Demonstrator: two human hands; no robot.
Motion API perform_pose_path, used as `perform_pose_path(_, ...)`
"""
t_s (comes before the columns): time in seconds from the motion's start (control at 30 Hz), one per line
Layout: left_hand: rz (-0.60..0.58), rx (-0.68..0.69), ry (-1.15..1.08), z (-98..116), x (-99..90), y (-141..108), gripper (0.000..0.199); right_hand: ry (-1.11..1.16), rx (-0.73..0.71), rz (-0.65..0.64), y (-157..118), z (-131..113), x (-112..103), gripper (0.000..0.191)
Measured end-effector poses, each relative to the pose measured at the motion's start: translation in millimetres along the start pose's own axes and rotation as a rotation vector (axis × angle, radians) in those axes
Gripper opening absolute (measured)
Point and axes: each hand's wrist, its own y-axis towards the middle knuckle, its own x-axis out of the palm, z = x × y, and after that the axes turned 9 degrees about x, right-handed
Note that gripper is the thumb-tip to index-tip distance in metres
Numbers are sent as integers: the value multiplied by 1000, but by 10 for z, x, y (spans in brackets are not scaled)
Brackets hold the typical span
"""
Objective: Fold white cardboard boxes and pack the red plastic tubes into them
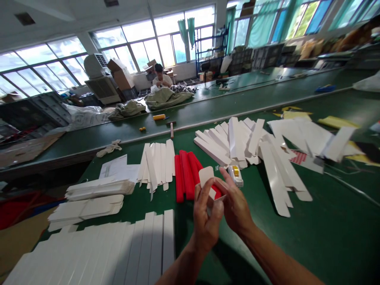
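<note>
My left hand point(207, 221) and my right hand point(234, 202) hold a small folded white card carton point(207, 176) up between them, above the green bench top point(297, 237). A red card piece point(217, 192) shows at its right side, partly hidden by my fingers. Just beyond my hands lies a bundle of red folded card strips point(185, 176). Close to my right fingertips sits a small white-and-yellow object point(235, 175). Flat white card blanks point(156, 166) lie to the left, and a larger loose heap of them point(230, 142) lies ahead.
White card stacks point(95, 253) fill the near left, beside printed papers point(117, 168). More blanks point(282, 166) spread right. Beyond the bench runs a green conveyor belt point(208, 107) carrying a yellow-handled tool point(158, 117). A seated co-worker point(162, 77) handles sacks far off.
</note>
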Motion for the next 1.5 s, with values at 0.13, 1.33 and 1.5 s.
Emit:
perform_pose_path(0.13, 106, -80, -54, 15, 25, 96, 38, -49, -17, -30, 55, 9, -59, 73)
perform_pose_path(1.33, -216, 429, 406, 14, -497, 330, 38, -648, -498, -329, 69, 318, -230, 79)
perform_pose_path(1.5, -342, 428, 569, 191, -561, 408, 34, -820, -620, -317, 137, 355, -141, 98)
